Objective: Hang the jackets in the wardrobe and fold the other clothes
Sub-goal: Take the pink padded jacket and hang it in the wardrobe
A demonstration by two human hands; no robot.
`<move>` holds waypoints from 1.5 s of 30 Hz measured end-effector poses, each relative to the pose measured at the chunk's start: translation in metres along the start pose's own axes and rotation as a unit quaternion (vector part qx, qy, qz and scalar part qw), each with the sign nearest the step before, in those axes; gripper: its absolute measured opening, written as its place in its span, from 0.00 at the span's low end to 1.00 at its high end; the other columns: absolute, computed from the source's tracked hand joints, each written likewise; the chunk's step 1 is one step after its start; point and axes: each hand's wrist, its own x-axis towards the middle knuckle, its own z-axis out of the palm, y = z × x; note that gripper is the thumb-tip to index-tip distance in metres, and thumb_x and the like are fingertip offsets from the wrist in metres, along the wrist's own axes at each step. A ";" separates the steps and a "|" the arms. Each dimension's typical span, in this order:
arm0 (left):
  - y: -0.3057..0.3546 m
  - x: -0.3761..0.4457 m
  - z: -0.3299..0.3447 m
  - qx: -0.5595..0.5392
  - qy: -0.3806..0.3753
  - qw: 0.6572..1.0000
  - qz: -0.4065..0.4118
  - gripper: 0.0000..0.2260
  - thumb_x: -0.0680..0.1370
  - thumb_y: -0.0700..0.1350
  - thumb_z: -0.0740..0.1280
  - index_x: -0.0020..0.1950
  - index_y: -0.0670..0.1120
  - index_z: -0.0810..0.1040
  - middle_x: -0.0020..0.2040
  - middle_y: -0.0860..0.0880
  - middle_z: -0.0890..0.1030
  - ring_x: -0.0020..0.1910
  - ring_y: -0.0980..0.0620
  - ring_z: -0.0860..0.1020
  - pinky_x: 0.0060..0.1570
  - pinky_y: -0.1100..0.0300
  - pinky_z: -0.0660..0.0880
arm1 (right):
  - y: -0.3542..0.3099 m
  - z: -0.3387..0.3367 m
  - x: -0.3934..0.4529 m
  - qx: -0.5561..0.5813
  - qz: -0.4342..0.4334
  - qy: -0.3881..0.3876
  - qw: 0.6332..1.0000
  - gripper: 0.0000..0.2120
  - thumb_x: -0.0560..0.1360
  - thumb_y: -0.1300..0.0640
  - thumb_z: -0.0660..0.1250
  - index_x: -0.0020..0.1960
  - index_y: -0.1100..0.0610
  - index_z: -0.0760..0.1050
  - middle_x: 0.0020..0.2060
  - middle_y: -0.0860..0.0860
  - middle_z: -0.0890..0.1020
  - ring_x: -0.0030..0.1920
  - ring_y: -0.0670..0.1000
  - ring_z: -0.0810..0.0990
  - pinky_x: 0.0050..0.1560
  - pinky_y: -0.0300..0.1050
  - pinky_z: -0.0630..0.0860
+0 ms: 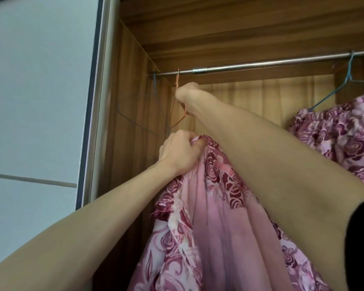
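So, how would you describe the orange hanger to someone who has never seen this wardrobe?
Find the metal rail across the top of the wooden wardrobe and follow it to its left end. The orange hanger hooks there, gripped just below its hook by the right hand. It is orange wire; the other hangers are blue.

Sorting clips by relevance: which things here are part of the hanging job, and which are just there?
In use: left hand gripping the pink rose-print jacket; right hand holding the orange wire hanger; metal rail.
Just there: another rose-print garment on a blue hanger; sliding door.
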 end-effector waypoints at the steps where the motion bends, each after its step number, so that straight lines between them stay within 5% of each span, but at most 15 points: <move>1: -0.001 0.000 0.000 -0.002 0.001 1.000 -0.002 0.23 0.82 0.54 0.65 0.29 0.48 0.68 0.31 0.50 0.74 0.40 0.38 0.78 0.39 0.50 0.73 | 0.001 -0.003 0.001 0.007 -0.011 0.001 1.000 0.21 0.81 0.65 0.63 0.74 0.65 0.69 0.55 0.57 0.73 0.53 0.55 0.73 0.57 0.50 0.75; 6: -0.007 -0.006 -0.001 0.012 0.007 1.000 -0.016 0.25 0.83 0.55 0.66 0.26 0.51 0.69 0.29 0.52 0.72 0.36 0.42 0.75 0.37 0.52 0.68 | 0.018 -0.015 0.014 -0.029 -0.063 0.095 0.993 0.18 0.84 0.58 0.64 0.71 0.63 0.72 0.63 0.59 0.79 0.54 0.54 0.75 0.55 0.48 0.73; 11: -0.021 -0.009 0.000 0.026 0.017 0.999 -0.035 0.25 0.82 0.57 0.66 0.30 0.47 0.66 0.31 0.51 0.73 0.38 0.42 0.77 0.38 0.52 0.70 | 0.062 -0.032 -0.006 -0.009 -0.075 0.106 0.991 0.12 0.82 0.57 0.61 0.58 0.60 0.81 0.42 0.54 0.79 0.39 0.53 0.75 0.35 0.43 0.68; 14: -0.026 -0.014 0.001 0.029 0.025 0.998 -0.048 0.25 0.83 0.56 0.66 0.29 0.47 0.67 0.31 0.52 0.74 0.37 0.44 0.76 0.37 0.53 0.68 | 0.095 -0.047 -0.042 0.103 -0.100 0.101 0.985 0.10 0.84 0.58 0.59 0.47 0.53 0.77 0.33 0.51 0.75 0.30 0.49 0.71 0.32 0.43 0.67; 19: -0.028 -0.022 0.004 0.034 0.021 0.998 -0.047 0.25 0.83 0.55 0.66 0.29 0.47 0.67 0.31 0.51 0.75 0.39 0.42 0.77 0.41 0.50 0.73 | 0.142 -0.084 -0.080 0.167 -0.054 0.018 0.984 0.15 0.80 0.44 0.69 0.54 0.56 0.77 0.31 0.49 0.77 0.29 0.48 0.75 0.33 0.40 0.74; 25: -0.026 -0.027 0.008 0.036 0.026 0.998 -0.040 0.25 0.83 0.55 0.66 0.30 0.47 0.67 0.30 0.51 0.74 0.36 0.45 0.76 0.39 0.51 0.70 | 0.162 -0.106 -0.086 0.095 -0.070 0.012 0.993 0.08 0.82 0.54 0.67 0.50 0.58 0.79 0.25 0.46 0.66 0.26 0.49 0.61 0.27 0.38 0.61; 29: -0.030 -0.032 0.009 0.029 0.026 0.998 -0.047 0.24 0.83 0.55 0.65 0.31 0.45 0.68 0.31 0.50 0.75 0.38 0.43 0.77 0.41 0.49 0.73 | 0.178 -0.110 -0.106 0.161 -0.079 0.037 0.983 0.06 0.83 0.53 0.64 0.51 0.56 0.75 0.28 0.50 0.72 0.27 0.50 0.68 0.30 0.42 0.68; 33: -0.030 -0.039 0.012 0.038 0.022 0.998 -0.053 0.24 0.83 0.55 0.65 0.31 0.46 0.67 0.31 0.50 0.74 0.36 0.44 0.75 0.38 0.51 0.69 | 0.184 -0.113 -0.114 0.189 -0.008 0.024 0.982 0.13 0.81 0.45 0.68 0.57 0.54 0.75 0.33 0.48 0.75 0.28 0.48 0.72 0.29 0.39 0.71; 39: -0.042 -0.043 0.006 0.015 0.012 0.999 -0.043 0.23 0.83 0.53 0.67 0.31 0.47 0.66 0.29 0.52 0.71 0.33 0.48 0.72 0.37 0.51 0.70 | 0.192 -0.130 -0.118 0.067 -0.034 0.061 0.995 0.13 0.82 0.56 0.58 0.40 0.55 0.74 0.22 0.43 0.67 0.23 0.46 0.63 0.25 0.38 0.58; 42: -0.048 -0.046 0.000 -0.001 0.007 0.999 -0.038 0.23 0.83 0.53 0.68 0.31 0.47 0.67 0.29 0.52 0.71 0.31 0.50 0.70 0.37 0.53 0.68 | 0.200 -0.150 -0.130 -0.012 -0.076 0.115 0.990 0.18 0.80 0.50 0.64 0.33 0.55 0.75 0.22 0.48 0.66 0.24 0.48 0.63 0.24 0.39 0.59; 45: -0.047 -0.049 -0.007 0.011 0.002 0.999 -0.041 0.25 0.82 0.53 0.69 0.29 0.46 0.65 0.26 0.56 0.67 0.29 0.54 0.67 0.34 0.54 0.65 | 0.209 -0.173 -0.146 0.081 -0.097 0.028 0.992 0.22 0.82 0.47 0.68 0.32 0.54 0.71 0.23 0.48 0.62 0.21 0.46 0.58 0.22 0.36 0.53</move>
